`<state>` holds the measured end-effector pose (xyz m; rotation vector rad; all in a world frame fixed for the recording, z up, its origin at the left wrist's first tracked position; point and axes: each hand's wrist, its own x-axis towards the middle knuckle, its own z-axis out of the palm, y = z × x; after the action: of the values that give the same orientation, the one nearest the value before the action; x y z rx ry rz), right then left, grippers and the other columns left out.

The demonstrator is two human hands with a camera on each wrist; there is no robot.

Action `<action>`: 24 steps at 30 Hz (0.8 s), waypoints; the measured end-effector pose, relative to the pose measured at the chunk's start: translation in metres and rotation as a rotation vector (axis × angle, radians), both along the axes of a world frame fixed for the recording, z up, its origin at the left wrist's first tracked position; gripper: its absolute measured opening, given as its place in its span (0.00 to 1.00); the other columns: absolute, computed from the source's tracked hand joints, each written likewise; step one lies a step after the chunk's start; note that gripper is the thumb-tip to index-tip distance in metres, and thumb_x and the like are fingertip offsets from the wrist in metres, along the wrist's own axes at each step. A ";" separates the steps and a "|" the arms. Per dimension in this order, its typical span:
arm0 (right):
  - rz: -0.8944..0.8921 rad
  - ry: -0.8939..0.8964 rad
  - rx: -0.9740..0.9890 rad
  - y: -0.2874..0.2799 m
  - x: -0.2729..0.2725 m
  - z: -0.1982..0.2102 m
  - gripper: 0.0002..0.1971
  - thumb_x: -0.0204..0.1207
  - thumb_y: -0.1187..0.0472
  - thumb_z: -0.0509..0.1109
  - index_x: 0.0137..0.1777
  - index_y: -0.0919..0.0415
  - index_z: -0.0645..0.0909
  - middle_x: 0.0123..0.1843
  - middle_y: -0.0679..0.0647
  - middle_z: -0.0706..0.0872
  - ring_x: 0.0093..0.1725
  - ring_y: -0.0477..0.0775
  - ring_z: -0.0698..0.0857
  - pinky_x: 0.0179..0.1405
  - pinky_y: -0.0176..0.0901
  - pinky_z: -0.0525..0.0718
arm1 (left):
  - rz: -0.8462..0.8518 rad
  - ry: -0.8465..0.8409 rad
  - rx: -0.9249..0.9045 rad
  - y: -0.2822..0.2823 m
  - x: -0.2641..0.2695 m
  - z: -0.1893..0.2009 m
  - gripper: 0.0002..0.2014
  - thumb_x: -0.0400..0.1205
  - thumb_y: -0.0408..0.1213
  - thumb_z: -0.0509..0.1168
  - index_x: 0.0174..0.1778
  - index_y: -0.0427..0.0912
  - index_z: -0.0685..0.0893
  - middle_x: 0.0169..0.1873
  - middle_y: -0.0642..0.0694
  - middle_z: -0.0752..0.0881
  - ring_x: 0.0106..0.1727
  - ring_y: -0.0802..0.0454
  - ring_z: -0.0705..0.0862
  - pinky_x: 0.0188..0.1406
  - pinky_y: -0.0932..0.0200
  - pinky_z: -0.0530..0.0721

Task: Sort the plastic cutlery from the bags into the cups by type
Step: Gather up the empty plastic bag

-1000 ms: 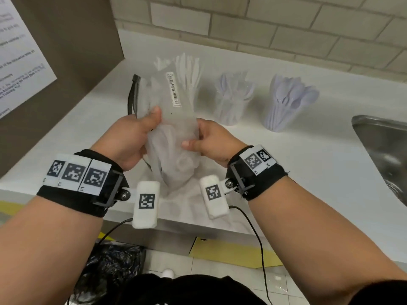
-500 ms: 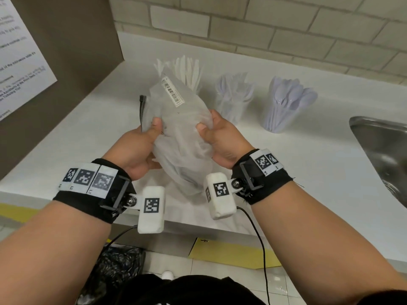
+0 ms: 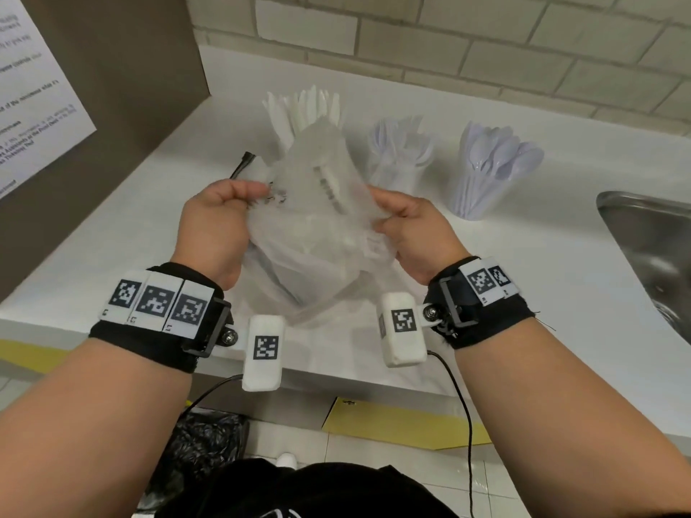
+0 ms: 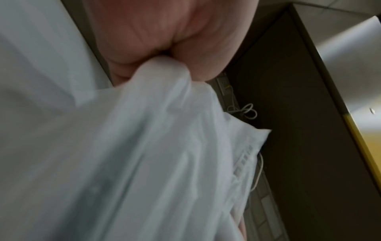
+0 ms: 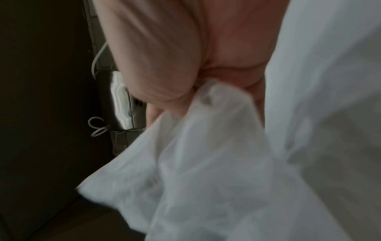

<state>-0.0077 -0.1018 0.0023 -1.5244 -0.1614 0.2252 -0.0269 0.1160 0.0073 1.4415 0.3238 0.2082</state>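
A clear plastic bag (image 3: 318, 233) with a barcode label hangs above the white counter (image 3: 523, 286), stretched between both hands. My left hand (image 3: 224, 207) pinches its left edge and my right hand (image 3: 407, 222) pinches its right edge. Both wrist views show bag film (image 4: 160, 146) (image 5: 216, 163) bunched between curled fingers. What the bag holds is too blurred to tell. Behind it stand three cups: one with white knives (image 3: 303, 110), one with forks (image 3: 402, 151), one with spoons (image 3: 493, 166).
A steel sink (image 3: 650, 248) is set into the counter at the right. A black cable end (image 3: 243, 164) lies behind my left hand. A brown panel with a paper notice (image 3: 33, 87) walls the left side. More clear film (image 3: 336, 353) lies at the counter's front edge.
My hands have moved apart, from clasping the middle of the bag to pinching its two sides, and the bag is now spread wider between them.
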 end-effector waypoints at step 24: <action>-0.071 -0.415 -0.485 0.038 -0.011 0.010 0.17 0.71 0.68 0.76 0.58 0.64 0.78 0.52 0.62 0.85 0.48 0.55 0.83 0.46 0.42 0.82 | -0.590 -0.063 -0.006 -0.019 -0.024 -0.001 0.33 0.71 0.43 0.78 0.65 0.66 0.66 0.59 0.46 0.84 0.46 0.45 0.90 0.39 0.46 0.90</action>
<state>-0.0191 -0.0636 0.0118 -2.0447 -0.4024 -0.1237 -0.0506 0.0966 0.0059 1.4602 -0.1585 -0.2263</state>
